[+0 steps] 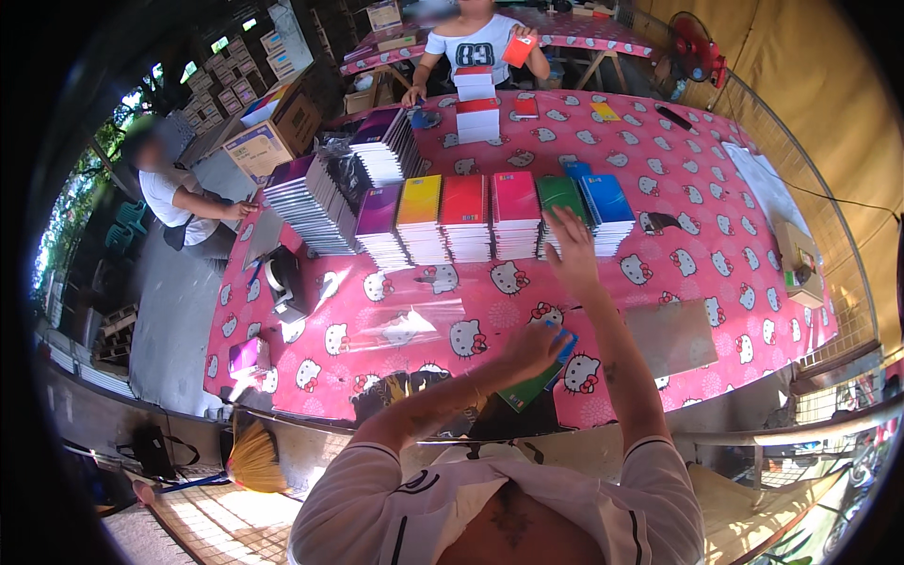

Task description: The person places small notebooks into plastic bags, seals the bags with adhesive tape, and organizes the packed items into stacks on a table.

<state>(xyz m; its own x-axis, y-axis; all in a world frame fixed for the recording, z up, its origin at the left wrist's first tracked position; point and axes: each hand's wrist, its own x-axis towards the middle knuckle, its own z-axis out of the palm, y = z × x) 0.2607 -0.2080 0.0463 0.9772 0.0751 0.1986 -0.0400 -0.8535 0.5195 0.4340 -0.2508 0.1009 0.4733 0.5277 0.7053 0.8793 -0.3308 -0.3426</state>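
My left hand (pixel 535 348) is closed over the edge of a blue notebook (pixel 568 345), near the table's front. A green notebook (pixel 524 394) shows beneath that forearm, overlapping the blue one; the rest is hidden. Farther out, my right hand (pixel 572 247) reaches to the stack of green notebooks (pixel 557 192), fingers spread at its near edge. Beside it stands the stack of blue notebooks (pixel 607 198). To the left, in a row, are stacks of pink notebooks (pixel 515 200), red notebooks (pixel 465 200), yellow notebooks (pixel 420 201) and purple notebooks (pixel 379 209).
Taller purple stacks (pixel 292 184) rise at the left by a cardboard box (pixel 273 137). A black tape dispenser (pixel 282 282) and clear plastic sheets (pixel 405 325) lie on the pink table. Across it, a person (pixel 476 47) holds a red notebook (pixel 519 49); another person (pixel 184 193) stands left.
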